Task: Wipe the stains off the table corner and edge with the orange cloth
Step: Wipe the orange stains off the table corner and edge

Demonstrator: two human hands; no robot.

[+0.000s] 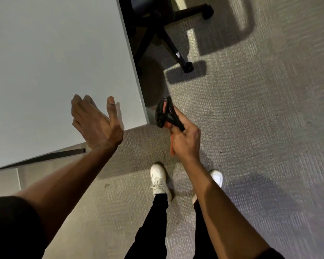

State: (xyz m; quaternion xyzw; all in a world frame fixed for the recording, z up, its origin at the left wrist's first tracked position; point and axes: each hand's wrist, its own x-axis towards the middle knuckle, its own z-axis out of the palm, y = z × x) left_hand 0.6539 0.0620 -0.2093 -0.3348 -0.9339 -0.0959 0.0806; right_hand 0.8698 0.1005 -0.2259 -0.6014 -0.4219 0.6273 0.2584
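Just right of the table (45, 62) corner, the right hand (185, 141) grips a dark bunched cloth (166, 114) above the carpet (260, 128); no orange shows on it. Over the near edge the left hand (95, 124) hovers, fingers spread. Farther off stands an office chair base (168, 40).

Office setting. Evidence: plain pale grey counter (54, 62) with square corner; black swivel chair base (168, 34) on castors; grey low-pile commercial carpet (260, 118).
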